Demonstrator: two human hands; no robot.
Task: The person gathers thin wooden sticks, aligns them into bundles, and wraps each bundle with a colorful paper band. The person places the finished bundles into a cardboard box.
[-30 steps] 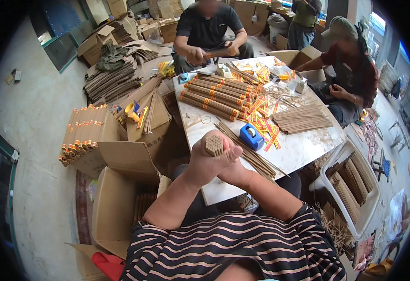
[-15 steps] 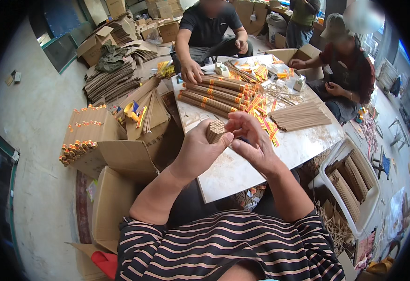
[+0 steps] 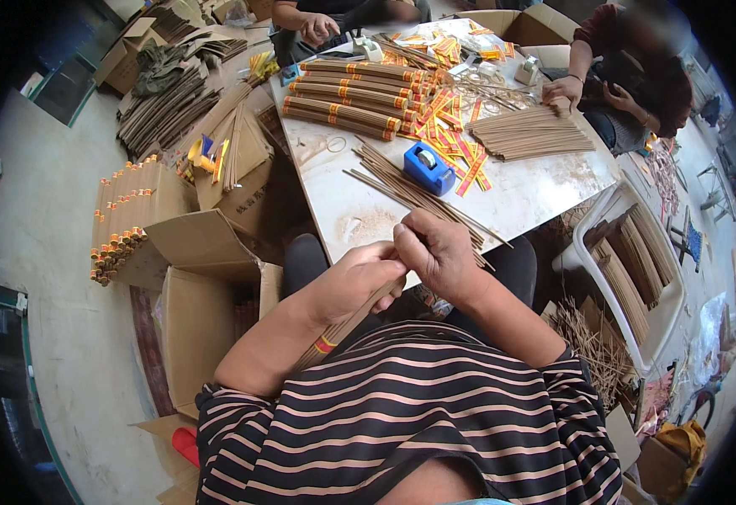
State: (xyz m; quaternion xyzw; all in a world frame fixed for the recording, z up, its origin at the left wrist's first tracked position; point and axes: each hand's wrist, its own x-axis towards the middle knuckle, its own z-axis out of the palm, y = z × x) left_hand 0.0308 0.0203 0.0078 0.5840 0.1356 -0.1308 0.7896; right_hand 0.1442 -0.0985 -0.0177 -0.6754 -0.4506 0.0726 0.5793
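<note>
My left hand (image 3: 355, 282) is wrapped round a bundle of thin brown incense sticks (image 3: 344, 328), which slants down along my forearm toward my striped shirt. A red and yellow band circles its lower part. My right hand (image 3: 439, 248) is closed in a fist against the left hand, at the bundle's upper end; whatever its fingers hold is hidden. Just beyond my hands, loose sticks (image 3: 385, 181) and a blue tape dispenser (image 3: 429, 168) lie on the white table (image 3: 317, 181). Banded stick bundles (image 3: 343, 114) are farther back, beside scattered red and yellow paper strips (image 3: 444, 122).
An open cardboard box (image 3: 195, 324) stands at my left, with stacked banded bundles (image 3: 124, 219) beyond it. At my right is a white bin (image 3: 585, 244) holding sticks. A person at the far right touches a flat row of sticks (image 3: 536, 135); another sits across the table.
My hands have come down toward my body, and the bundle now slants along my left forearm. My right hand has closed. The person across has withdrawn a hand from the banded bundles.
</note>
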